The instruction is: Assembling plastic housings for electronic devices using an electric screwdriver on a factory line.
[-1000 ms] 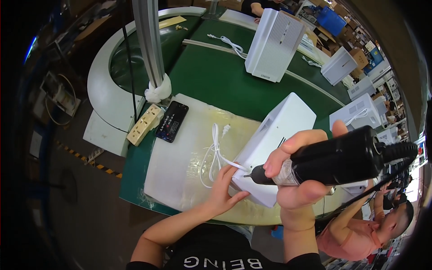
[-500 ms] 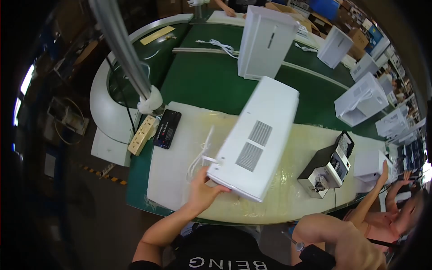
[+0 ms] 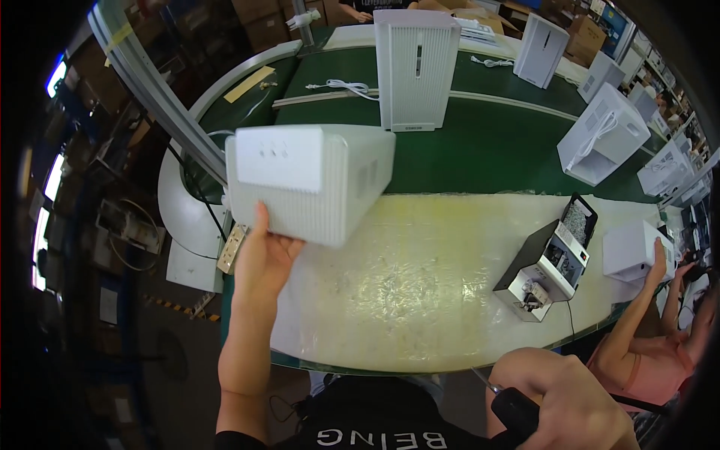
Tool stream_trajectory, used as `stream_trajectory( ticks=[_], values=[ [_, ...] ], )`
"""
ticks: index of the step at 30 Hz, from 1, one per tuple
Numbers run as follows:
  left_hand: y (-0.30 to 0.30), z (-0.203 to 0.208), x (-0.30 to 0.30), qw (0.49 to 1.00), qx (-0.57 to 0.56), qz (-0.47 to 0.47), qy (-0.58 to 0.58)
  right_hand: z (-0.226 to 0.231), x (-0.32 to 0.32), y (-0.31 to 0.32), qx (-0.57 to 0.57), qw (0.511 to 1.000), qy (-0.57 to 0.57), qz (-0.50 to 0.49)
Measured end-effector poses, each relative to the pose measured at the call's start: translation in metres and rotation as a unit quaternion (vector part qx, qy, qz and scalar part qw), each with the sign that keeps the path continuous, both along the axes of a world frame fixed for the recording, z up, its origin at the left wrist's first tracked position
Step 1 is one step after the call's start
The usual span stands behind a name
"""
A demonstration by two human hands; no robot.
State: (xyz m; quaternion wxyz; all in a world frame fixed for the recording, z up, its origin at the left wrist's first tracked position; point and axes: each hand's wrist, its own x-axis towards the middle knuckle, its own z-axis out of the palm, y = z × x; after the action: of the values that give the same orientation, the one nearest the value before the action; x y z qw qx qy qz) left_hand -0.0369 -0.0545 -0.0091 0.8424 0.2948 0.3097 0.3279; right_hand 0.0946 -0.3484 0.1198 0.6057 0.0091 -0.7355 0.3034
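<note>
My left hand (image 3: 264,259) grips a white box-shaped appliance (image 3: 300,196) by its lower edge. The thumb lies on its ribbed face, and the fingers go out of sight beneath. The appliance is held raised and tilted over the left part of the work table, with a smooth end panel facing me and a vent grille on its right side. Low at the right, my right hand (image 3: 574,409) is closed around the black handle of a screwdriver (image 3: 517,414), its metal shaft pointing up and left near the table's front edge.
A plastic-covered pad (image 3: 375,300) lines the table. On it, to the right, stands an open black-and-white device (image 3: 544,270). A green conveyor (image 3: 480,150) carries several white appliances beyond. A power strip (image 3: 232,249) and metal post (image 3: 154,82) are left. A co-worker (image 3: 637,337) works at right.
My left hand has swung the appliance left and turned its end panel toward me. It now covers the place where the black phone-like object lay. My right hand keeps the screwdriver low.
</note>
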Motion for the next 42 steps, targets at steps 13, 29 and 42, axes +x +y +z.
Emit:
stream_trajectory(
  ticks=[13, 29, 42],
  values=[
    [0.122, 0.052, 0.159, 0.982, -0.025, 0.151, -0.110, -0.179, 0.048, 0.021, -0.358, 0.874, 0.260, -0.204],
    [0.120, 0.062, 0.161, 0.991, 0.036, -0.037, -0.122, -0.264, 0.112, 0.063, -0.613, 0.440, 0.092, -0.650],
    [-0.007, -0.206, 0.063, 0.673, 0.678, 0.115, 0.272, -0.303, 0.025, 0.166, -0.384, 0.533, -0.122, -0.744]
  ],
)
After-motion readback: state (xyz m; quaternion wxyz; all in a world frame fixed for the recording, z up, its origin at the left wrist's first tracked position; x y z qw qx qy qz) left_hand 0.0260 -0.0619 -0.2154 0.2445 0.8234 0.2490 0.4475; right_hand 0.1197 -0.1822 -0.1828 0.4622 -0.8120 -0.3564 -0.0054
